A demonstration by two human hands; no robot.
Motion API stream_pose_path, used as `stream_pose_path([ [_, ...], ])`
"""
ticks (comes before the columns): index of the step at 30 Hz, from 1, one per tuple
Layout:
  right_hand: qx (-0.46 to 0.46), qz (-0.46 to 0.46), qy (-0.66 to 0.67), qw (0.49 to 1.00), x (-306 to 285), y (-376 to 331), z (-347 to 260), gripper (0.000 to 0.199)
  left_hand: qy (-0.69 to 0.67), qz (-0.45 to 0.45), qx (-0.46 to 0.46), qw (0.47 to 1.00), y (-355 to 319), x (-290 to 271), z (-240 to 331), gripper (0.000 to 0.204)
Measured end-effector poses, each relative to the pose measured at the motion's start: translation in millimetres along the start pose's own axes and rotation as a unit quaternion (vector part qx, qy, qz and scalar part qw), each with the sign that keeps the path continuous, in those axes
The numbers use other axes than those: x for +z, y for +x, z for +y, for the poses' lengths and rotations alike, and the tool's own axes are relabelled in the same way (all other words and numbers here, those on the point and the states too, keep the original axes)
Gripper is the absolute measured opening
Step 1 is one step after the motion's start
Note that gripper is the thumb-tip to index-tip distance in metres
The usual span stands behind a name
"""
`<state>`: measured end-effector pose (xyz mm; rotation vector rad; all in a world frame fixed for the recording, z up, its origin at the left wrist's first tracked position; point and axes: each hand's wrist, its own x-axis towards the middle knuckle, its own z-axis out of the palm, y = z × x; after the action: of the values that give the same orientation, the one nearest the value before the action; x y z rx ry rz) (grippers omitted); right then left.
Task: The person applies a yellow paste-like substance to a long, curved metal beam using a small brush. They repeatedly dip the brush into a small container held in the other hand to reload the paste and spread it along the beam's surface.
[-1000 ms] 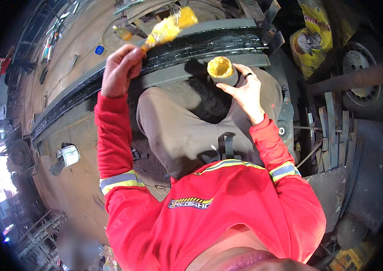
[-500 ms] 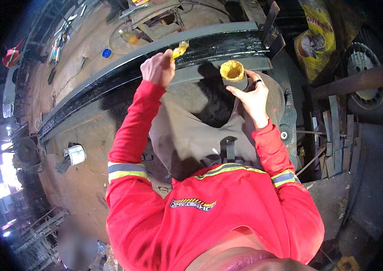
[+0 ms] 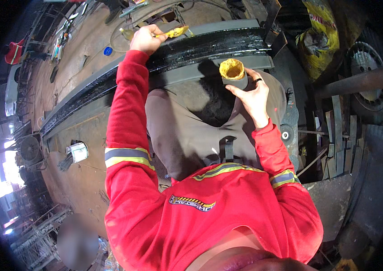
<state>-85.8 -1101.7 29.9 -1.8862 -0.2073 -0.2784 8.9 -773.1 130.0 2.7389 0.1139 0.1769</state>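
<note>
My left hand is closed around a yellow-smeared paintbrush. The brush lies nearly level, its tip at the far grey edge of a long steel beam with a glossy black middle. Whether the bristles touch the metal I cannot tell. My right hand grips a grey cup from its right side, a dark ring on one finger. The cup stands upright over my right thigh, its rim and inner wall coated in thick yellow. How full it is does not show.
Past the beam lie a blue cap and a hose. A white can of brushes or rods stands left. At right are a yellow sack, a wheel and metal strips. A blurred round shape is lower left.
My left hand has moved up and left with the paintbrush, from over the beam's near side to its far edge. The brush has swung flatter. My right hand and the cup stay nearly still.
</note>
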Motion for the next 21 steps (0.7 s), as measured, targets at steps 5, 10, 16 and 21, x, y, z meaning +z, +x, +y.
stream_pose_path([
  [5,-0.011,0.004,-0.005,1.0,2,0,0,0.063,-0.184,-0.124,0.042,0.974,11,15,-17,0.019],
  [10,0.0,0.001,0.005,1.0,0,0,-6,0.063,-0.311,-0.157,-0.072,0.935,7,-34,-42,0.017],
  [16,-0.002,-0.005,0.011,1.0,2,-1,0,0.063,-0.137,-0.086,-0.042,0.986,19,3,-36,0.029],
  [21,0.005,0.005,0.008,1.0,1,1,-4,0.064,-0.153,-0.05,-0.054,0.985,3,41,-36,0.03],
])
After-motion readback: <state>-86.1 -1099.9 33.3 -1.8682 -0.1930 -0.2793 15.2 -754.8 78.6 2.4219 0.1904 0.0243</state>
